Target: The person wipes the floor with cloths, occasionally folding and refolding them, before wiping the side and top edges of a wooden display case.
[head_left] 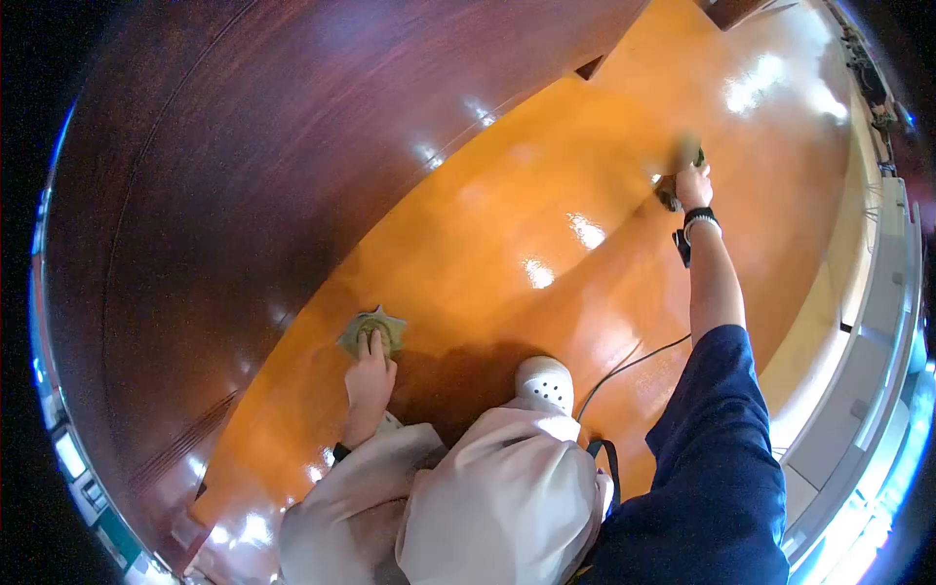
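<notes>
My left hand is low on the left, its fingers pressed down on a crumpled green-grey cloth. That cloth lies on the shiny orange-brown floor. My right arm is stretched far forward, a dark band and a pale bracelet at its wrist. At its end, my right hand is closed around a dark and greenish tool held low over the floor. Blur smears the tool's front end, so I cannot tell its kind. A small black piece shows beside the forearm.
A large dark reddish-brown wooden panel curves along the left. A thin black cable runs across the floor near my white clog. White cabinet-like units line the right side. A dark wooden block stands at the top.
</notes>
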Action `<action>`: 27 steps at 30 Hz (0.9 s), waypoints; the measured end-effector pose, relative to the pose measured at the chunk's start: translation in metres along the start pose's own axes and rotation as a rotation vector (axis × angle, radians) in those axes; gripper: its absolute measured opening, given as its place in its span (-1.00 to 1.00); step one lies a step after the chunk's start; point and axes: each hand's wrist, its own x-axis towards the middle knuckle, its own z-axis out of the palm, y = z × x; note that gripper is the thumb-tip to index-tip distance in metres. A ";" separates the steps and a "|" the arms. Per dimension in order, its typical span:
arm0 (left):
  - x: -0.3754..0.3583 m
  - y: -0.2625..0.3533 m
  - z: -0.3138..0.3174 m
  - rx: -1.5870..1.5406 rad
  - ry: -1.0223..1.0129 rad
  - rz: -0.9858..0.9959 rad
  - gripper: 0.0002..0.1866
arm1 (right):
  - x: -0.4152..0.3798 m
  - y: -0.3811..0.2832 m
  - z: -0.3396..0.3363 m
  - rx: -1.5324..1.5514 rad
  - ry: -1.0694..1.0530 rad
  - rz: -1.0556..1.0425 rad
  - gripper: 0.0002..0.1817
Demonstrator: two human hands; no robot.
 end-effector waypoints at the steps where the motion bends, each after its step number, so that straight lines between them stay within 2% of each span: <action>1: 0.000 0.001 0.002 0.025 0.043 0.001 -0.39 | -0.008 0.009 -0.002 0.007 -0.003 -0.009 -0.43; 3: 0.001 0.005 0.011 0.039 0.098 0.006 -0.41 | -0.038 0.017 -0.013 0.018 -0.073 0.005 -0.40; 5: 0.000 0.007 0.023 0.119 0.259 0.013 -0.43 | -0.062 0.005 -0.020 0.052 -0.109 -0.022 -0.37; 7: 0.000 0.008 0.025 0.173 0.288 0.026 -0.43 | -0.080 -0.011 -0.027 0.085 -0.195 -0.046 -0.34; 11: -0.002 0.007 0.024 0.188 0.350 0.040 -0.44 | -0.128 -0.083 -0.063 0.219 -0.165 -0.346 -0.31; 13: 0.000 0.006 0.024 0.176 0.376 0.047 -0.45 | -0.147 -0.126 -0.085 0.285 -0.282 -0.522 -0.30; 15: 0.000 0.007 0.031 0.169 0.398 0.063 -0.46 | -0.170 -0.166 -0.084 0.429 -0.179 -0.750 -0.34; 17: 0.001 0.007 0.038 0.152 0.467 0.038 -0.47 | -0.183 -0.203 -0.088 0.432 -0.235 -0.958 -0.40; 18: 0.000 0.004 0.038 0.167 0.466 0.046 -0.47 | -0.188 -0.220 -0.086 0.447 -0.234 -0.947 -0.40; 20: -0.002 0.003 0.036 0.094 0.425 0.041 -0.48 | -0.188 -0.247 -0.081 0.466 -0.038 -1.084 -0.45; 25: -0.007 0.002 0.020 -0.008 0.260 0.034 -0.46 | -0.162 -0.253 -0.069 0.381 -0.033 -0.994 -0.51; 27: -0.007 -0.001 0.015 -0.005 0.212 0.053 -0.45 | -0.146 -0.226 -0.056 0.429 0.007 -0.775 -0.52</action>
